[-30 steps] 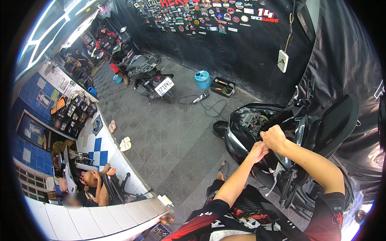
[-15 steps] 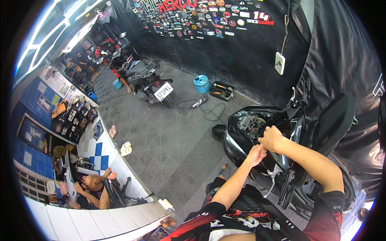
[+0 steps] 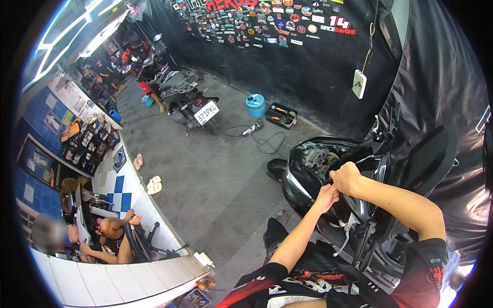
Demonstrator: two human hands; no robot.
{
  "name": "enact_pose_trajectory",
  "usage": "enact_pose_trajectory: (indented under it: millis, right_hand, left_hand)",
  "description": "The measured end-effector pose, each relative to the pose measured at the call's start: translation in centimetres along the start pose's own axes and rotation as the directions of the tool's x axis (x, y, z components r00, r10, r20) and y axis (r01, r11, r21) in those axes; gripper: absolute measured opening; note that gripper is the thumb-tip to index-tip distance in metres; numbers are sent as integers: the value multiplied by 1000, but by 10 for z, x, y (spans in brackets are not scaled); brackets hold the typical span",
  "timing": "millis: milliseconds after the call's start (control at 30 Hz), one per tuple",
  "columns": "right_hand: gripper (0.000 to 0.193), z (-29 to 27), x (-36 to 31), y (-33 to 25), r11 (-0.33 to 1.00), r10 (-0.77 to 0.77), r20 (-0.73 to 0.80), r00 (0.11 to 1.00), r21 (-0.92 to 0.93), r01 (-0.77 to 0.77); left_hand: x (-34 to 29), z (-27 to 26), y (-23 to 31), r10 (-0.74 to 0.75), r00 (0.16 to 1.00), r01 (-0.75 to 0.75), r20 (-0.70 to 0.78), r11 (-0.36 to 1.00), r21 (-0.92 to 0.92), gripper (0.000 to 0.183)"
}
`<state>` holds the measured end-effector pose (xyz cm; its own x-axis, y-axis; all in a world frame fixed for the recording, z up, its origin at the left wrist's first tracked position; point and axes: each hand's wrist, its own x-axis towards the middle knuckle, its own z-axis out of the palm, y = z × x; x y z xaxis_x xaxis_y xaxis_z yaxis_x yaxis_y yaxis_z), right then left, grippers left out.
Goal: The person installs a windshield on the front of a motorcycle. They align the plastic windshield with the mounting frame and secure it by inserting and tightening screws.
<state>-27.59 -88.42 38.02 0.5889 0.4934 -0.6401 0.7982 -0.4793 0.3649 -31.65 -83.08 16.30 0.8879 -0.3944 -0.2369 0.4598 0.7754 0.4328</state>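
Observation:
A black scooter stands before me, its open front showing metal parts and wiring. Over the edge of that opening, my right hand is closed, fingers bent and pointing down. My left hand meets it from below, also closed in a pinch, and the two touch at the fingertips. Whatever lies between the fingers is too small or hidden to make out. A brake lever sticks out near my left forearm. Further right, the scooter's seat is tilted up.
By the black wall covering stand a blue round container and a black tool tray, with a corded power tool nearby. Another scooter is parked further off, a person beside it. A seated person is behind the low white wall.
My view has shifted slightly. Both hands stay together at the same part of the scooter, with only slight finger movement. The seated person behind the low wall has shifted posture.

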Motion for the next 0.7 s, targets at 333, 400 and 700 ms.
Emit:
enact_pose_trajectory:
  millis: [333,400,700]
  right_hand:
    - [29,4,-11,19,973,-190,-127,974,-154,170]
    - [20,11,1,13,999,-47,-201,978,-2,48]
    - [29,42,0,20,976,-207,-436,876,-154,154]
  left_hand:
    - [-5,12,-5,124,992,-125,-32,991,-46,33]
    - [-1,4,-2,180,983,-181,-28,983,-28,34]
    - [3,9,-10,139,990,-135,24,984,-115,38]
